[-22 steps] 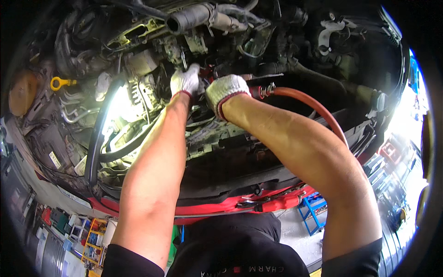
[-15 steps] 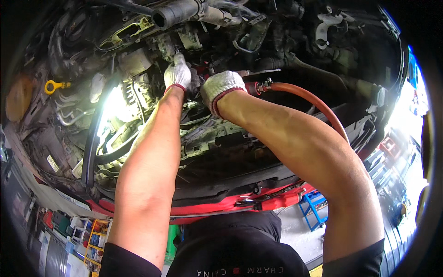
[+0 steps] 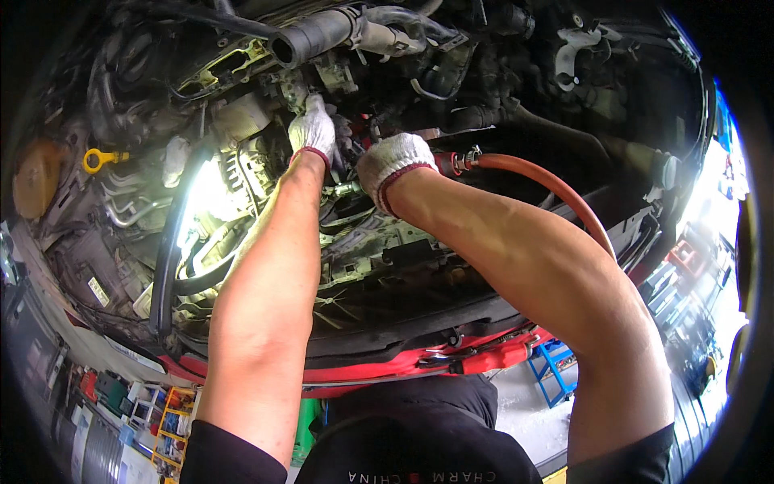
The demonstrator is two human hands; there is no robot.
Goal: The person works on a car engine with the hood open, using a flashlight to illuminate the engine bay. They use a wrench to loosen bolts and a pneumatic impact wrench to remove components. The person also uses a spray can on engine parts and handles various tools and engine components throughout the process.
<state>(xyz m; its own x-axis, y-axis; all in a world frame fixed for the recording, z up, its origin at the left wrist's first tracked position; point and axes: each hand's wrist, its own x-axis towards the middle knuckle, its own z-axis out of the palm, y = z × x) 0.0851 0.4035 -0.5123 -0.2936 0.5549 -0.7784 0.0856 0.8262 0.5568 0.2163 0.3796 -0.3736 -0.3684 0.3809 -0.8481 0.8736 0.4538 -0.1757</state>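
My left hand (image 3: 312, 133), in a white knit glove with a red cuff, reaches deep into the engine bay (image 3: 387, 250). Its fingers curl in among dark parts, and what they grip is hidden. Just to its right, my right hand (image 3: 397, 161), gloved alike, is closed around a red air tool (image 3: 446, 164). Most of the tool is covered by that hand. An orange air hose (image 3: 548, 177) joins the tool's end at a metal fitting (image 3: 474, 157) and bends down behind my right forearm.
A thick black pipe (image 3: 310, 40) crosses above my hands. To the left are a bright work light (image 3: 201, 189), a yellow dipstick ring (image 3: 95, 160) and an amber lamp (image 3: 36, 177). The car's red front edge (image 3: 387, 367) lies before my body.
The view has shifted slightly. My right hand sits a little farther right with the air tool, and the gap between my hands is slightly wider. My left hand stays at nearly the same engine part.
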